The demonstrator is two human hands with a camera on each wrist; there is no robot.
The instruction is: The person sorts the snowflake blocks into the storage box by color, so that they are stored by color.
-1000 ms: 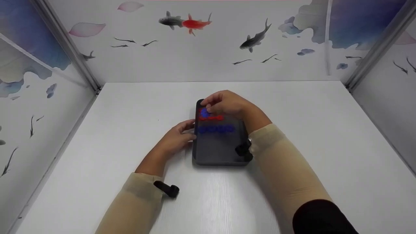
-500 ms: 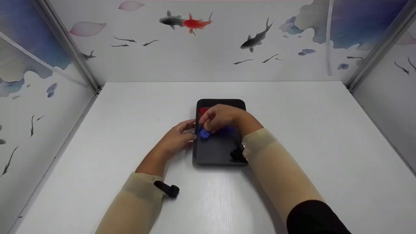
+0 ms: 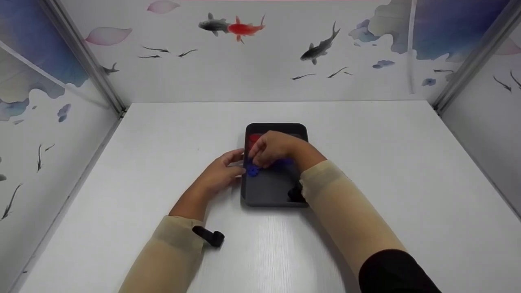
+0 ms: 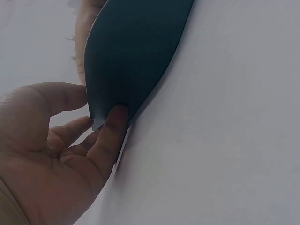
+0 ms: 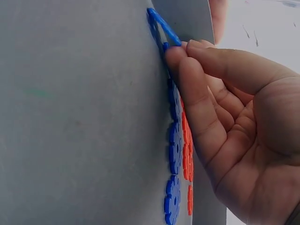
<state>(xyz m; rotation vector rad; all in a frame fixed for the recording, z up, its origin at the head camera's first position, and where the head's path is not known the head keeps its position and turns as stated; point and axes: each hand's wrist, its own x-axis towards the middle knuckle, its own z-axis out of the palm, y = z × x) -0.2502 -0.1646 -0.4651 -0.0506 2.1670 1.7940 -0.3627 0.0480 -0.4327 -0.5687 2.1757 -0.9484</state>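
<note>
A dark grey tray (image 3: pixel 266 189) lies on the white table. My left hand (image 3: pixel 222 173) rests its fingertips and thumb against the tray's left outer wall; in the left wrist view, relaxed fingers (image 4: pixel 112 124) touch that wall. Inside the tray, my right hand (image 3: pixel 276 148) pinches a notched blue plastic disc (image 5: pixel 164 26) by its edge between thumb and fingers. The disc is tilted, at the left end of a row of blue notched discs (image 5: pixel 176 147). Red notched discs (image 5: pixel 187 157) form another row behind. In the head view my right hand hides much of both rows.
The tray's raised rim (image 3: pixel 276 126) surrounds the discs. White tabletop (image 3: pixel 386 162) spreads around it. Fish-printed panels (image 3: pixel 252 73) stand at the back and both sides. A small black camera (image 3: pixel 209 236) sits on each wrist.
My right hand has moved from the red row toward me, carrying the blue disc to the left end of the blue row. My left hand stays at the tray's side.
</note>
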